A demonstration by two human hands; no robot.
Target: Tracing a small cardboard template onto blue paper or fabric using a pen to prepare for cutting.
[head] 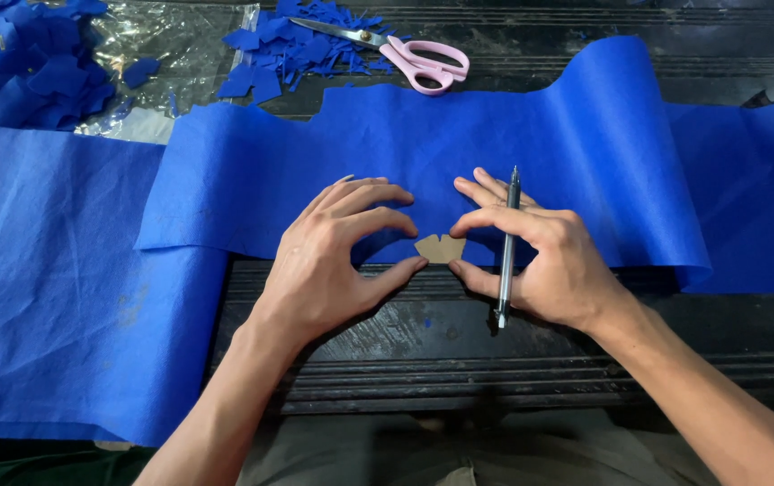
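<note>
left hand: palm down on the cloth, fingers curled, thumb and forefinger tips pinched toward the left edge of the template; holds nothing else.
right hand: palm down, thumb and forefinger tips closing on the right edge of the template; pen tucked between the fingers.
template: small tan card shape, flat on the cloth, right between the two sets of fingertips, touching both or nearly so; exact contact hard to tell.
template axis: runs left to right, from one thumb tip to the other; both hands about equally near.
pen: grey, slim, gripped in the right hand, lies across the knuckles; one end past the fingertips, away from the body, the other past the heel of the hand, toward the body; not touching the template.
cloth: blue sheet under both hands, its near edge just behind the thumbs, spreads wide to either side.
scissors: pink handles, well beyond the fingertips, lying on scraps.
scraps: blue offcuts, heaped far past the left fingers.
bench: dark, ridged, under the wrists.
</note>
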